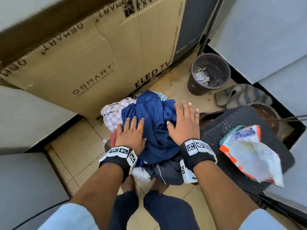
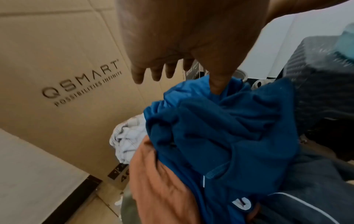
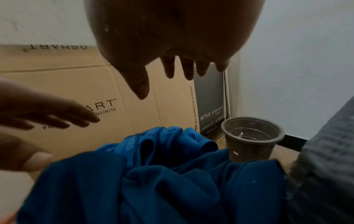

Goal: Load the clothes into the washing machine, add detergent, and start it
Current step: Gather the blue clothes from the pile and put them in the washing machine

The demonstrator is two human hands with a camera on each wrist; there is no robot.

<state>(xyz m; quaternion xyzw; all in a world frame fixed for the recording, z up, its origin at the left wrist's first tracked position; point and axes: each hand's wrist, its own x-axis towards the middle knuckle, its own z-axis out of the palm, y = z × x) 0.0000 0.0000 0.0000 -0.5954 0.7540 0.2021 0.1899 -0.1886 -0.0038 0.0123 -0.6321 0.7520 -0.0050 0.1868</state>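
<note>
Both hands flat, fingers spread, nothing clamped: left hand (image 1: 131, 133) rests palm-down on the left side of the blue garment (image 1: 152, 117), its thumb touching the cloth in the left wrist view; right hand (image 1: 184, 123) sits over the garment's right side, contact unclear, fingers look apart from the cloth in the right wrist view. Blue garment tops a clothes pile (image 1: 149, 171) on the tiled floor (image 1: 76, 156), with a checked white shirt (image 1: 114, 113) at left, an orange piece (image 2: 162, 181) under the left hand, dark navy cloth (image 1: 167, 173) nearest the person. Cardboard TV box (image 1: 93, 52) stands just behind the pile. Dark bin (image 1: 207, 75) far right, slippers (image 1: 239, 95) beside it. Detergent bag (image 1: 252, 153) lies on a dark textured surface (image 1: 235, 120) right of the pile.
</note>
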